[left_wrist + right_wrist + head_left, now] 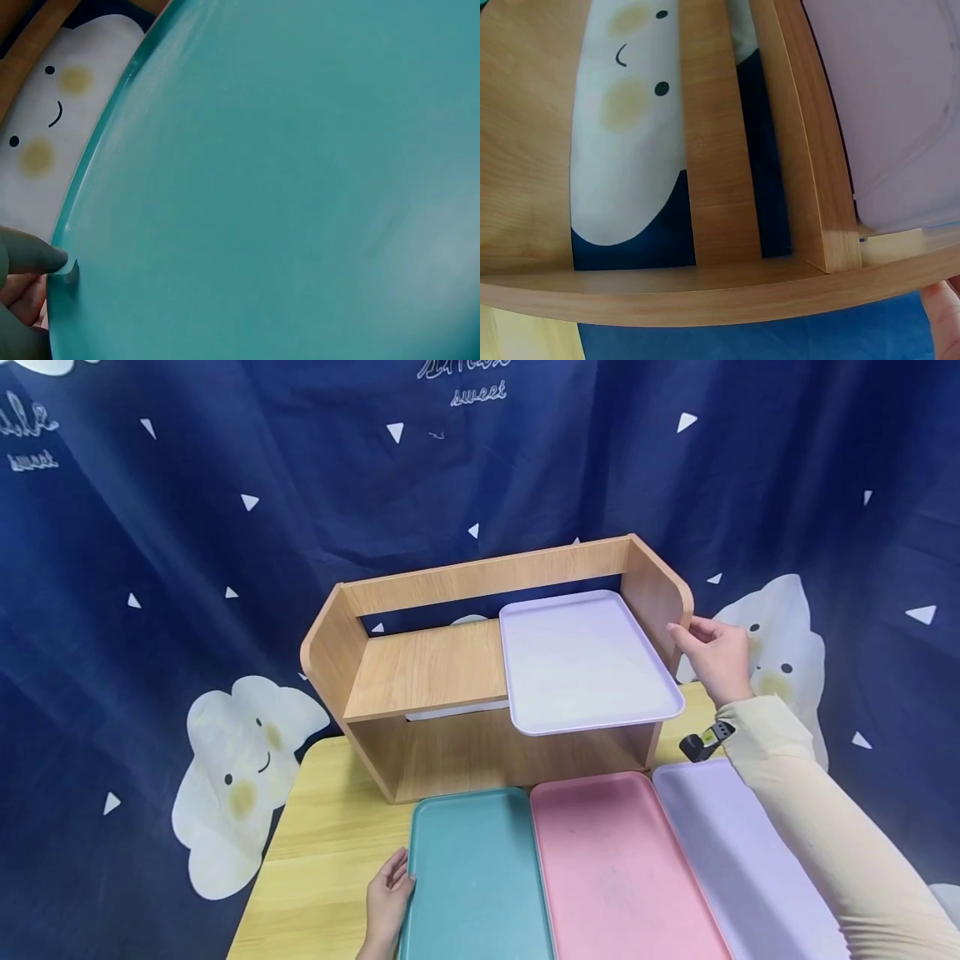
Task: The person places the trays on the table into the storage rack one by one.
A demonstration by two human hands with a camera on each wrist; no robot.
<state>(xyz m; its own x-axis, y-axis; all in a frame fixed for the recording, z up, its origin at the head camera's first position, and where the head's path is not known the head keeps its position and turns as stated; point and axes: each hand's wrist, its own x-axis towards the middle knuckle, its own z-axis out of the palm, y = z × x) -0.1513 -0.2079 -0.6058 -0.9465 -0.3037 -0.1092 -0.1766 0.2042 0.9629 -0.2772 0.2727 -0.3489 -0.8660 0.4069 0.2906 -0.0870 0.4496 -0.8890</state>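
My left hand is at the left edge of a teal tray on the table. In the left wrist view a fingertip lies over the rim, with other fingers below it outside the tray. My right hand grips the right side panel of a small wooden shelf, thumb at its front edge and fingers on its outer side. On the shelf's upper board lies a lavender tray, its near end sticking out past the front edge. The right wrist view shows only part of my thumb.
A pink tray and a second lavender tray lie right of the teal one on the yellow wooden table. My right forearm passes over the lavender one. Behind hangs a dark blue curtain with white clouds.
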